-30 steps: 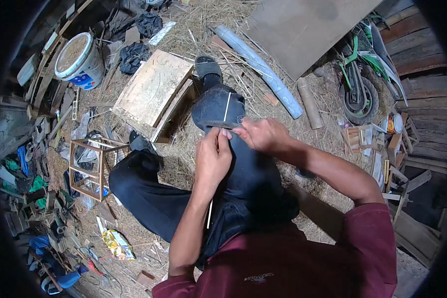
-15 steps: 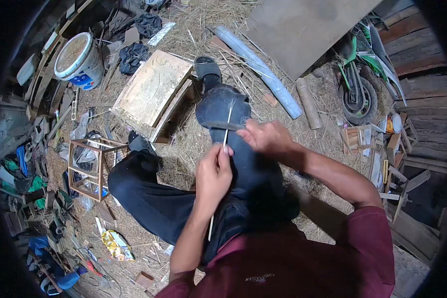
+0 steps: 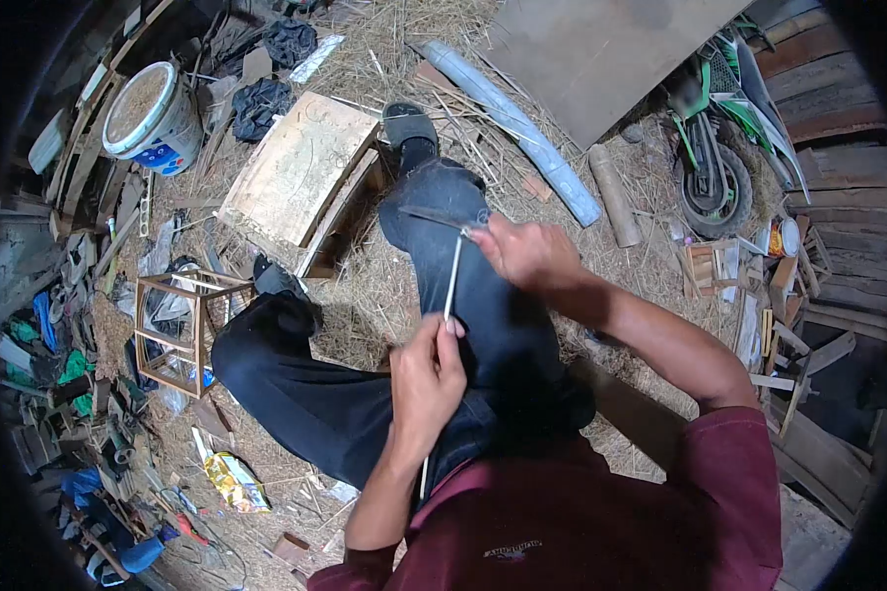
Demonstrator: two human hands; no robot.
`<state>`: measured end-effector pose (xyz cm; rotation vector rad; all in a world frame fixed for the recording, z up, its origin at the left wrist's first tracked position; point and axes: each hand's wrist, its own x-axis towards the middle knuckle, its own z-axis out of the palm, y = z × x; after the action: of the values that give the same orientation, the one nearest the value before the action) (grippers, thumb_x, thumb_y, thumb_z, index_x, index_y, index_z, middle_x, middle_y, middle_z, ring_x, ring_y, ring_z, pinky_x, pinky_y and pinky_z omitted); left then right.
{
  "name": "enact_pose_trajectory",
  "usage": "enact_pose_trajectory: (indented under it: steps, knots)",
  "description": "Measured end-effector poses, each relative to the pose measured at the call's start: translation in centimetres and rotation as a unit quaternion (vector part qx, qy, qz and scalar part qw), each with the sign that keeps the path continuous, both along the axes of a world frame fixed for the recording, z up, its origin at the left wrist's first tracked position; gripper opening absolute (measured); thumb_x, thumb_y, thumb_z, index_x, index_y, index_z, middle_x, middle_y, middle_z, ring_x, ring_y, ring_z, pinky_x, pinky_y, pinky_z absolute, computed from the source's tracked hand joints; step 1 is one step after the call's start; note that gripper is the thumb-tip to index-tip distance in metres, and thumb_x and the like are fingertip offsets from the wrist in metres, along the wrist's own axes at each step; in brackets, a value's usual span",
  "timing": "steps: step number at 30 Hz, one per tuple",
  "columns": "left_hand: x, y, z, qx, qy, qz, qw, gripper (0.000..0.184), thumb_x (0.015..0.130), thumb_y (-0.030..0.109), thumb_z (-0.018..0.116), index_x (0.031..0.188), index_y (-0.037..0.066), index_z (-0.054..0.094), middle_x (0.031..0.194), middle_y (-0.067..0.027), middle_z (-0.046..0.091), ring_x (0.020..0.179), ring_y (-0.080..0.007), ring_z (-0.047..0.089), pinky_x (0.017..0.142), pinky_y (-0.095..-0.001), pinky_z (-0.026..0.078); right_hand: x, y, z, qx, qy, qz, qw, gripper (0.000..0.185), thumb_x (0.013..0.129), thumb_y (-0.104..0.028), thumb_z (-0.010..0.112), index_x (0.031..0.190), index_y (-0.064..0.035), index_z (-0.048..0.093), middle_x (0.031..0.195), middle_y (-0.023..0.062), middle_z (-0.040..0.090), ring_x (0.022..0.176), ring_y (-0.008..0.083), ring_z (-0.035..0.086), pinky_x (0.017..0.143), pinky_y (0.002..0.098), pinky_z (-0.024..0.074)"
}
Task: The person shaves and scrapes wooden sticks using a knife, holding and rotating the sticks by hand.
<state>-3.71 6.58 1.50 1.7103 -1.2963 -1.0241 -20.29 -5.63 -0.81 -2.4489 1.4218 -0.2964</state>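
Observation:
A thin pale stick runs lengthwise over my raised thigh, its lower end passing beneath my left forearm. My left hand pinches it near the middle between thumb and fingers. In my right hand is a knife, the fingers wrapped round its handle. The dark knife blade points left above my knee, and its base meets the stick's far end. Most of the handle is hidden by my fingers.
A wooden box stands ahead on the straw-covered floor, with a white bucket farther left. Close to my left leg is a small wooden frame. A grey pole and a motorbike wheel are to the right.
The knife has slid forward along the stick to its far end, moving away from my left hand. My left hand and the stick have shifted slightly back toward my body.

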Motion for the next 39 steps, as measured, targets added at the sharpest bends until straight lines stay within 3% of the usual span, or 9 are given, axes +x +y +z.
enact_pose_trajectory:
  steps: [1,5,8,22,26,30,31,34,39]
  knots:
    - [0.1,0.8,0.3,0.058,0.015,-0.01,0.998,0.016,0.096,0.009,0.051,0.086,0.0,0.06,0.056,-0.0097,0.054,0.044,-0.0082,0.048,0.043,-0.0288,0.034,0.0,-0.3,-0.1,0.015,0.004,-0.015,1.0,0.039,0.096,-0.043,0.051,0.084,-0.0061,0.055,0.053,0.0188,0.056,0.051,0.0409,0.06,0.045,0.0504,0.0479]
    - [0.8,-0.6,-2.0,0.044,0.157,0.014,0.986,0.019,0.097,0.01,0.05,0.085,0.0,0.06,0.059,0.0026,0.05,0.052,-0.0023,0.041,0.046,-0.024,0.029,-0.2,0.8,0.7,0.034,-0.012,0.011,0.999,0.037,0.096,-0.041,0.05,0.085,-0.0064,0.055,0.058,0.0192,0.059,0.055,0.0417,0.061,0.048,0.0509,0.0486]
    - [-0.3,-5.7,-4.6,-0.066,0.183,0.013,0.981,0.021,0.098,0.011,0.048,0.084,0.001,0.06,0.06,0.0052,0.045,0.053,-0.0016,0.036,0.047,-0.0233,0.026,-0.4,1.1,0.2,0.038,0.011,0.064,0.997,0.037,0.096,-0.041,0.05,0.085,-0.0063,0.055,0.061,0.0187,0.061,0.056,0.041,0.062,0.049,0.0501,0.0491]
    - [1.1,0.4,-0.8,0.1,0.238,0.022,0.966,0.025,0.101,0.014,0.044,0.084,0.004,0.058,0.06,0.0111,0.033,0.052,0.0007,0.026,0.045,-0.0227,0.018,-0.3,-0.2,-1.0,-0.003,-0.022,-0.009,1.0,0.038,0.094,-0.043,0.054,0.082,-0.0071,0.053,0.051,0.0168,0.055,0.049,0.0396,0.06,0.043,0.049,0.0469]
    - [1.6,-0.4,-1.4,0.08,0.226,0.03,0.97,0.024,0.102,0.015,0.045,0.085,0.005,0.059,0.063,0.0106,0.036,0.054,0.0006,0.029,0.047,-0.0221,0.019,-0.3,0.7,0.5,0.021,-0.007,0.02,1.0,0.037,0.095,-0.042,0.052,0.083,-0.0071,0.053,0.053,0.0176,0.056,0.051,0.0401,0.06,0.045,0.0493,0.0477]
    - [0.5,-5.1,-2.0,-0.011,0.088,-0.014,0.996,0.019,0.097,0.012,0.049,0.086,0.0,0.059,0.06,-0.0037,0.053,0.052,-0.0084,0.045,0.049,-0.0272,0.034,-0.7,0.9,0.2,0.018,-0.007,0.077,0.997,0.038,0.095,-0.042,0.051,0.084,-0.0066,0.053,0.054,0.0178,0.057,0.052,0.0402,0.061,0.046,0.0496,0.0483]
    - [0.4,-5.6,-2.7,0.003,0.07,-0.021,0.997,0.017,0.095,0.01,0.049,0.087,-0.001,0.059,0.063,-0.0131,0.058,0.051,-0.0141,0.052,0.049,-0.0317,0.039,-0.7,0.7,0.1,0.019,0.012,0.066,0.998,0.04,0.094,-0.045,0.052,0.083,-0.0065,0.053,0.054,0.0164,0.057,0.052,0.0397,0.061,0.046,0.049,0.0489]
    - [0.5,-5.0,-2.6,-0.04,0.03,-0.021,0.999,0.017,0.095,0.011,0.049,0.087,0.0,0.059,0.062,-0.0153,0.058,0.048,-0.0175,0.054,0.048,-0.0341,0.04,-0.6,0.3,0.0,-0.002,0.014,0.057,0.998,0.042,0.094,-0.047,0.052,0.083,-0.0063,0.053,0.053,0.0161,0.057,0.05,0.0395,0.06,0.045,0.0487,0.0483]
    - [0.6,-2.7,-0.7,0.012,0.005,0.002,1.0,0.016,0.095,0.009,0.048,0.087,0.001,0.059,0.062,-0.0154,0.058,0.045,-0.0197,0.054,0.046,-0.0349,0.039,-0.5,0.3,-0.2,-0.05,0.018,0.056,0.997,0.042,0.094,-0.046,0.053,0.083,-0.0055,0.053,0.051,0.0163,0.056,0.047,0.0379,0.06,0.041,0.0467,0.0469]
